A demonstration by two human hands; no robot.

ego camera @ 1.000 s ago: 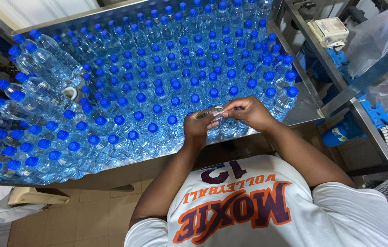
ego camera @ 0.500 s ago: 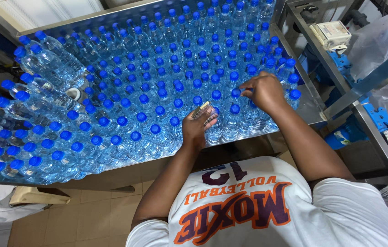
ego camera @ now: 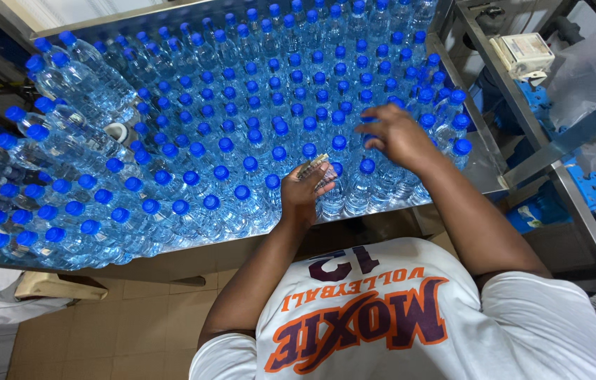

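The clear plastic water bottles with round blue caps (ego camera: 255, 134) stood packed close together on a shiny metal table (ego camera: 484, 165). They filled most of the upper half of the frame, from the far left to the right of the middle.

Nearest, at the bottom of the frame, was the person's white shirt with orange and dark letters (ego camera: 382, 317). Under it, at the lower left, was a tan tiled floor (ego camera: 122, 324).

A little farther up, near the middle of the frame, the left hand (ego camera: 308, 190) was at the near edge of the table. Its fingers were curled around a small bunch of thin, pale strips (ego camera: 314, 167). I could not tell just what the strips were. The hand rested against the bottles in the front row.

Farther up and to the right, the right hand (ego camera: 396, 134) was over the bottle tops. Its fingers were spread and bent down, touching or almost touching the blue caps. It held nothing that I could see.

At the left of the frame, some bottles lay tipped on their sides (ego camera: 66, 134). One of them showed a white open mouth with no cap (ego camera: 116, 131).

Far off, at the upper right of the frame, a small white box (ego camera: 523, 53) sat on a grey metal frame (ego camera: 565, 190), with blue parts (ego camera: 590, 186) beside it.
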